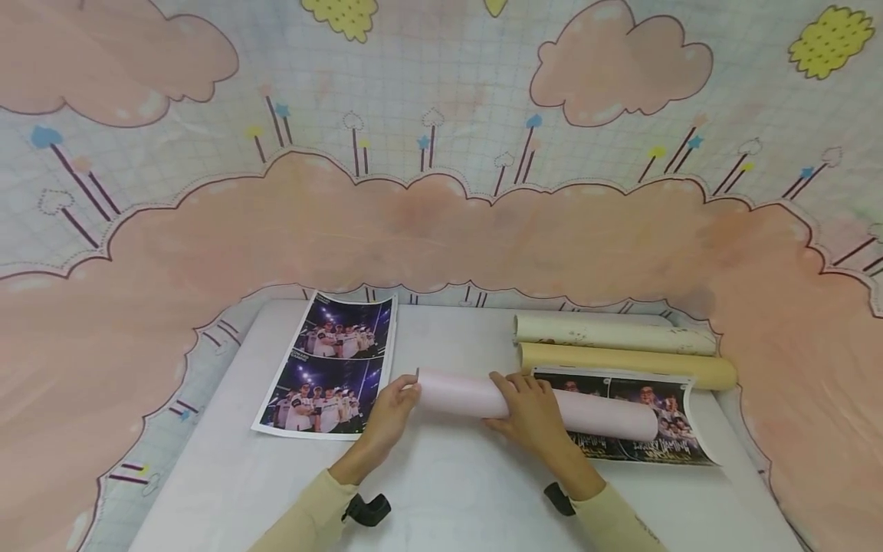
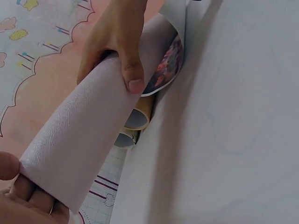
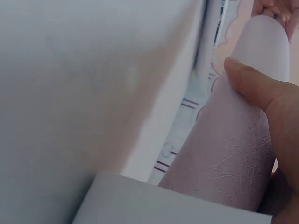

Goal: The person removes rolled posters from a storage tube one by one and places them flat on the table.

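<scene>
Head view, pink roll [image 1: 455, 395]: centre of the frame; long axis runs left to right, dipping slightly toward the right; right end overlaps a dark printed sheet [image 1: 679, 429], contact not confirmed.
Head view, left hand [image 1: 389, 410]: grips the roll's left end; the length extends from this hand toward the right of the frame.
Head view, right hand [image 1: 534, 410]: holds the roll around its middle, fingers across the top; nearer of the two to the right end.
Head view, surroundings: white table [image 1: 441, 491]; photo sheet [image 1: 331, 368] left of centre, just beside the left hand; yellow roll [image 1: 628, 366] and cream roll [image 1: 614, 335] at right, behind the dark printed sheet.
Left wrist view, roll and hands: axis rises from lower left to upper centre; left hand's thumb and fingers at the lower end, depth of fingers inside cannot be told; right hand clasps farther up.
Right wrist view, roll and hands: axis rises from bottom centre to upper right; right thumb crosses the surface, left hand at the far end, upper right; white paper edge [image 3: 173, 200] crosses before the near end.
</scene>
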The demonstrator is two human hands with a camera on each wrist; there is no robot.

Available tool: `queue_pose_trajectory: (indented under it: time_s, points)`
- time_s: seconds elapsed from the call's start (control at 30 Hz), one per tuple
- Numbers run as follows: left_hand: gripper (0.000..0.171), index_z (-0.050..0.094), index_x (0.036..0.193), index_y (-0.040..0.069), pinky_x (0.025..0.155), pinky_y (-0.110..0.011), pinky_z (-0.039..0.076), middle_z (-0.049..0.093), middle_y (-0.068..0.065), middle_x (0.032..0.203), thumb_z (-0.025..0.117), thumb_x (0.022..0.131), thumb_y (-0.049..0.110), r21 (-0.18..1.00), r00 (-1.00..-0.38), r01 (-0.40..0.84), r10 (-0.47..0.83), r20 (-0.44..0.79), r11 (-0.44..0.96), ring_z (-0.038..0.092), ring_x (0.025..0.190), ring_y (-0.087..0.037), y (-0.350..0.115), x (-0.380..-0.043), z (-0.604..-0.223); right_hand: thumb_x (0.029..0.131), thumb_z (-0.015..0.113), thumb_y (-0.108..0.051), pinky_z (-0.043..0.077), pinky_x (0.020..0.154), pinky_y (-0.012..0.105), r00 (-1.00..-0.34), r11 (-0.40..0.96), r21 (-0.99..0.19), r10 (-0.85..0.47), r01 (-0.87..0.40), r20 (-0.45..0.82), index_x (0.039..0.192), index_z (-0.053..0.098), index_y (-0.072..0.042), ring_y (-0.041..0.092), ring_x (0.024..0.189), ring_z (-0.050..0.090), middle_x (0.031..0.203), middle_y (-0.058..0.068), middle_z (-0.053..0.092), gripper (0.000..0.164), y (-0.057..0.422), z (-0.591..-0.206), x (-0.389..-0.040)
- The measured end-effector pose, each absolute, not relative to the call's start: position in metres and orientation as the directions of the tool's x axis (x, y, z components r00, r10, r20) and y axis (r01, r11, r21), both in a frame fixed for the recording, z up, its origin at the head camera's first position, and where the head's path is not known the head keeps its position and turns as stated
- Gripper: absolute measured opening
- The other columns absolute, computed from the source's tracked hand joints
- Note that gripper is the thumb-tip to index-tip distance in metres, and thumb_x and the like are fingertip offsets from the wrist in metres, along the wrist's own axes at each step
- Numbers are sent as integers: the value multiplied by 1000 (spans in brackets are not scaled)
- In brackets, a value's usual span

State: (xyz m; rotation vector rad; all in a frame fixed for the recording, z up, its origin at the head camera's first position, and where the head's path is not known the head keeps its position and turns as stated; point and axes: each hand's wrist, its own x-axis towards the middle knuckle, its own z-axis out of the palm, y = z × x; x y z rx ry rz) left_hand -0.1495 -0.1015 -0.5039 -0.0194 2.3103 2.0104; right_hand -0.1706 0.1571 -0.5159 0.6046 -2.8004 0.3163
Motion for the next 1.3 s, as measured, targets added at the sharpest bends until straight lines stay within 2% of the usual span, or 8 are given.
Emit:
queue_pose_trajectory:
  time_s: [0.1,0.17,0.27,0.5,0.63,0.73,1.0,1.3]
  points:
    - [25,59,116,-2,84,-35,46,72,-19,105,52,101,17,989,-997,-69,18,-72,134,60,91,-14,-101,-150,-501,70,83,-55,46,94,53,-882,890,-157,-373,-428,290,138,55,-22,30,114,60,119,7,65,80,159,-516,-171]
    - [22,61,114,0,71,-26,38,72,-15,95,56,99,17,989,-996,-84,-6,-84,125,53,78,-10,-101,-151,-499,70,82,-55,46,94,53,-878,889,-153,-377,-432,295,138,55,-22,29,113,60,118,7,65,80,160,-515,-171]
    - [22,61,113,1,57,-26,26,69,-10,85,59,98,17,989,-996,-94,-20,-92,113,40,66,-11,-103,-151,-497,70,82,-55,46,93,53,-872,886,-147,-383,-440,303,137,55,-22,28,112,60,117,7,64,80,160,-515,-171]
    - [23,63,113,1,59,-25,30,74,-16,97,56,100,19,988,-997,-73,-34,-69,139,52,74,-14,-107,-152,-496,69,83,-54,47,93,53,-870,887,-138,-384,-441,309,137,55,-23,28,111,61,117,7,64,80,162,-513,-170]
    - [24,63,115,2,77,-29,46,73,-19,106,55,100,19,981,-997,-58,-61,-48,183,66,94,-21,-111,-152,-496,68,83,-55,47,92,53,-867,890,-123,-383,-439,319,136,56,-23,29,108,62,116,7,64,80,164,-512,-169]
    - [24,63,115,2,85,-33,48,73,-20,109,55,100,20,980,-996,-51,-75,-37,190,67,99,-22,-114,-151,-495,67,84,-55,48,90,54,-859,887,-118,-388,-446,333,135,56,-22,30,106,62,115,7,64,81,165,-511,-169]
    - [28,64,116,0,78,-31,44,72,-21,110,56,99,21,979,-992,-106,-89,-91,176,61,90,-17,-121,-150,-492,66,86,-53,47,91,53,-849,883,-105,-398,-457,348,135,57,-22,30,105,62,113,7,64,81,165,-510,-167]
    - [38,72,99,-1,64,-25,41,61,-1,78,54,100,32,965,-983,-130,-154,-96,229,48,73,-12,-122,-154,-497,61,90,-47,46,90,53,-798,861,-68,-436,-505,416,132,60,-23,33,107,61,110,8,64,81,160,-506,-162]
